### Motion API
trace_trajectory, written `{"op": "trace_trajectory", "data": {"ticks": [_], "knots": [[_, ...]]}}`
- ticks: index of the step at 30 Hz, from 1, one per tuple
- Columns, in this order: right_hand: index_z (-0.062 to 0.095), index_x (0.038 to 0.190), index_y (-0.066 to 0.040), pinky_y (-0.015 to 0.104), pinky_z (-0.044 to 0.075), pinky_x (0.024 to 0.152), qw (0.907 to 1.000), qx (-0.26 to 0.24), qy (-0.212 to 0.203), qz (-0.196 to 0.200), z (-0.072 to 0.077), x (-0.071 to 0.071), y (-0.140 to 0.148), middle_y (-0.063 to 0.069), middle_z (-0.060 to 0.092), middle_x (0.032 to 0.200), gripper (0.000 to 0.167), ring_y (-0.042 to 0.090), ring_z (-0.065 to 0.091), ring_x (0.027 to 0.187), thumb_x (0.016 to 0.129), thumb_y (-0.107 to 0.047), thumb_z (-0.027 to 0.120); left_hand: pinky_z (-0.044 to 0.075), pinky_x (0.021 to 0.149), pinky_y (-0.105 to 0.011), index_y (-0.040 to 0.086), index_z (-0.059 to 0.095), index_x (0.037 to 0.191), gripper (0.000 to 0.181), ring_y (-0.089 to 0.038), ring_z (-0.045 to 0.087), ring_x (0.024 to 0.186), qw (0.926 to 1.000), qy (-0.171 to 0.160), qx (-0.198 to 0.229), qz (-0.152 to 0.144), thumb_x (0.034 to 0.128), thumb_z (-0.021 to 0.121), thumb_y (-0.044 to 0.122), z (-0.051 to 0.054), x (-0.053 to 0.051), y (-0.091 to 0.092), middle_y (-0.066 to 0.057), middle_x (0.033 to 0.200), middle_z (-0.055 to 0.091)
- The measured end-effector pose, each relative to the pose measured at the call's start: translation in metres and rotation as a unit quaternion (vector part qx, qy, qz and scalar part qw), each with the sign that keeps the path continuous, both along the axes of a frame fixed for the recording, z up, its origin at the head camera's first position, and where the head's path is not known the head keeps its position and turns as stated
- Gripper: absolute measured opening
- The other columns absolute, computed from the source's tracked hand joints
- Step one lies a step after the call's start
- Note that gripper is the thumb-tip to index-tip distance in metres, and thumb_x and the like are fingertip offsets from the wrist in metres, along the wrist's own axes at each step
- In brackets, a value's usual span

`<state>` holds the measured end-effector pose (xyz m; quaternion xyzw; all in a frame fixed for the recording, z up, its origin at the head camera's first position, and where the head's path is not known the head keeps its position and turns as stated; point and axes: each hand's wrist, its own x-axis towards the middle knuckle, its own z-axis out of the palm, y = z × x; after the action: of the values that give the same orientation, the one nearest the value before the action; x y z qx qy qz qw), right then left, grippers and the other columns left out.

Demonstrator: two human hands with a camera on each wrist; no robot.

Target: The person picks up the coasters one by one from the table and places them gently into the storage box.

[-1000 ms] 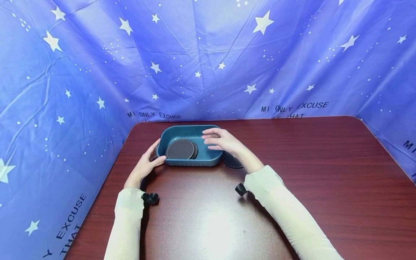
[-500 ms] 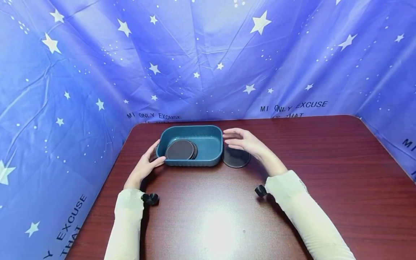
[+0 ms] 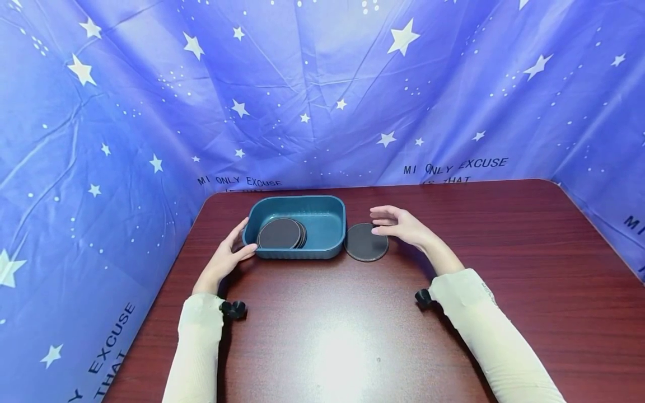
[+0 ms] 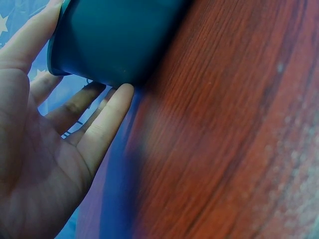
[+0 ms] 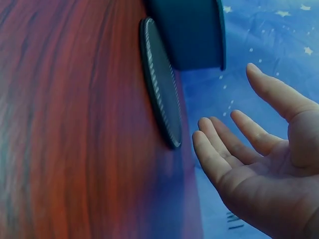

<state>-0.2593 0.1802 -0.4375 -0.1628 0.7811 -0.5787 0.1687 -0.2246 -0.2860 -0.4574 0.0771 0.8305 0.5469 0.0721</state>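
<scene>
At the back of the table stands a teal rectangular plastic box (image 3: 322, 253). A stack of several round black coasters (image 3: 279, 232) leans inside its left part. My left hand (image 3: 225, 258) rests against the box's left end, thumb at the front rim and fairly straight fingers along the side; the left wrist view shows these fingers (image 4: 107, 124) touching the outer wall. Another black coaster (image 3: 364, 245), with a stitched edge, lies flat on the table beside the box's right end. Above its right edge hovers my right hand (image 3: 405, 228), relaxed and holding nothing.
The dark red wood-grain table (image 3: 478, 246) extends widely to the right and toward the front. A blue star-printed cloth (image 3: 312, 95) hangs behind it and along both sides. A small black device (image 3: 234, 309) is on the left wrist, another (image 3: 424, 298) on the right.
My right hand has moved right, out from over the box to the loose coaster, which is now largely uncovered. The left hand and the box have hardly moved.
</scene>
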Motion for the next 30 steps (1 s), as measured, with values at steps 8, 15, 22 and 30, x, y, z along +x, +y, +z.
{"op": "trace_trajectory", "data": {"ticks": [8,15,22,30], "knots": [[0.036,0.15,0.004,0.052,0.033,0.116,0.9999,0.007,-0.011,0.006,-0.009,-0.001,0.011,0.028,0.039,0.154,0.067,0.043,0.04,0.143,0.093,-0.009,0.068,0.052,0.086,-0.012,0.029,0.019,0.161,0.078,-0.042,0.041,0.14,1.0,0.001,0.001,-0.001,0.0982,0.064,0.021,0.0,0.0,0.0,-0.024,0.154,0.038],[0.034,0.148,0.011,0.049,0.032,0.118,0.9994,-0.002,-0.006,0.034,-0.017,-0.003,0.015,0.034,0.035,0.153,0.068,0.047,0.035,0.144,0.089,0.002,0.068,0.051,0.086,-0.011,0.03,0.018,0.161,0.077,-0.042,0.041,0.14,1.0,0.002,0.001,-0.002,0.0986,0.063,0.021,-0.001,0.0,-0.001,-0.024,0.154,0.037],[0.031,0.149,0.012,0.052,0.024,0.121,0.9967,0.021,0.012,0.078,-0.02,-0.001,0.017,0.033,0.029,0.156,0.077,0.048,0.027,0.147,0.085,0.002,0.073,0.052,0.086,-0.012,0.029,0.018,0.161,0.077,-0.043,0.041,0.139,1.0,0.0,0.008,-0.004,0.0986,0.063,0.019,-0.001,0.0,0.0,-0.025,0.154,0.037],[0.029,0.152,0.008,0.06,0.029,0.117,0.9862,0.107,0.062,0.11,-0.015,0.002,0.012,0.031,0.033,0.155,0.089,0.049,0.032,0.143,0.08,-0.004,0.081,0.053,0.085,-0.012,0.027,0.018,0.161,0.078,-0.043,0.041,0.138,0.9999,0.0,0.011,-0.002,0.0984,0.064,0.018,0.0,0.0,0.0,-0.025,0.154,0.037]]}}
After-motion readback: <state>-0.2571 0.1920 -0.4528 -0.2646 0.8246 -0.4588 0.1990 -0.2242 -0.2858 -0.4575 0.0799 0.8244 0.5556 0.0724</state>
